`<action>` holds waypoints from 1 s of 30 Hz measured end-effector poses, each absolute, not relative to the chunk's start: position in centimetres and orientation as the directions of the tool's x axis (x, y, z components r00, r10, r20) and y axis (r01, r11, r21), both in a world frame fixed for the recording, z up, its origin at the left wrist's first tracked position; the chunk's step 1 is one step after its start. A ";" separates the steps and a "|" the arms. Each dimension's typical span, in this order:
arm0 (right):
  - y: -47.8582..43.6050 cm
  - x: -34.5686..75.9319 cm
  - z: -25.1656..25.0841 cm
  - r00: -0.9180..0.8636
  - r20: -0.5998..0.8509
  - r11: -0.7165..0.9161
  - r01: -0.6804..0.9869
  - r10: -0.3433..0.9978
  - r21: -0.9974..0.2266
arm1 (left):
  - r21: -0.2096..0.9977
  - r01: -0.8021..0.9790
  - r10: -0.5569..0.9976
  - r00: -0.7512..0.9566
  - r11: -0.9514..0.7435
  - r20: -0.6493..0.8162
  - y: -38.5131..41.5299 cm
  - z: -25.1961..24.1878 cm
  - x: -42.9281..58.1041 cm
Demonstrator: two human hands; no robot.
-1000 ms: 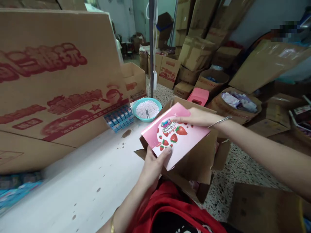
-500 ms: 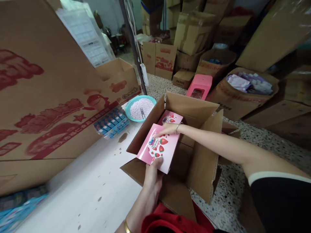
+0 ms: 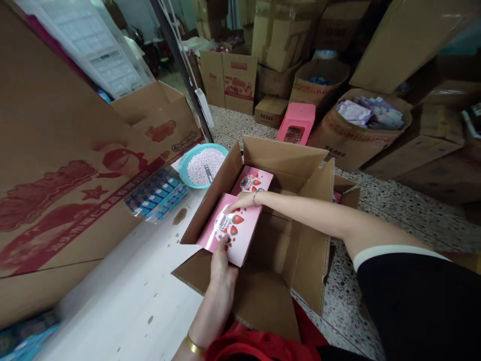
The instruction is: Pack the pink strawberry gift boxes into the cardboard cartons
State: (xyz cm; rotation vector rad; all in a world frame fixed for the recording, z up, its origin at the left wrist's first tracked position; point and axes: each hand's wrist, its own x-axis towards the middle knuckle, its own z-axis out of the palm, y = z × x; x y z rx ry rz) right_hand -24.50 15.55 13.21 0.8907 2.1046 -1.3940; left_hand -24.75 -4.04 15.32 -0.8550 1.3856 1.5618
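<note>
A pink box printed with strawberries (image 3: 232, 229) lies inside an open cardboard carton (image 3: 300, 250) at the table's edge. My left hand (image 3: 221, 263) grips its near end. My right hand (image 3: 242, 201) rests on its far end, fingers spread over the top. A second pink strawberry box (image 3: 252, 181) lies further back in the carton, touching the first one.
A teal bowl of small white pellets (image 3: 203, 164) with a scoop sits behind the carton. A pack of blue boxes (image 3: 157, 193) lies by a big printed carton (image 3: 63, 170) on the left. A pink stool (image 3: 296, 122) and several cartons fill the floor beyond.
Both hands lowered the pink box from above the carton down into it, beside the box that lay there. The camera tilted down and closer.
</note>
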 end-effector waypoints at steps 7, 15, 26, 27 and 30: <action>15.5 -25.2 13.8 -0.759 -0.624 0.306 0.648 0.186 -0.697 | 0.456 -0.890 0.172 -0.447 0.017 -0.878 -5.1 15.2 -25.5; 16.0 -24.2 14.9 -0.820 -0.531 0.412 0.568 0.213 -0.713 | 0.487 -0.871 0.251 -0.457 0.070 -0.853 -5.6 15.9 -25.8; 15.6 -19.1 15.0 -0.648 -0.683 0.515 0.734 0.336 -0.443 | 0.959 0.025 0.501 -0.856 0.282 -0.125 -11.6 21.5 -27.0; 15.3 -18.2 14.3 -0.542 -0.796 0.427 0.808 0.269 -0.406 | 0.928 0.227 0.511 -0.858 0.297 0.046 -12.1 21.7 -27.7; 12.8 -16.2 11.0 -0.282 -0.942 0.012 0.959 0.184 -0.285 | 0.732 0.522 0.537 -0.805 0.438 0.253 -12.6 21.0 -30.8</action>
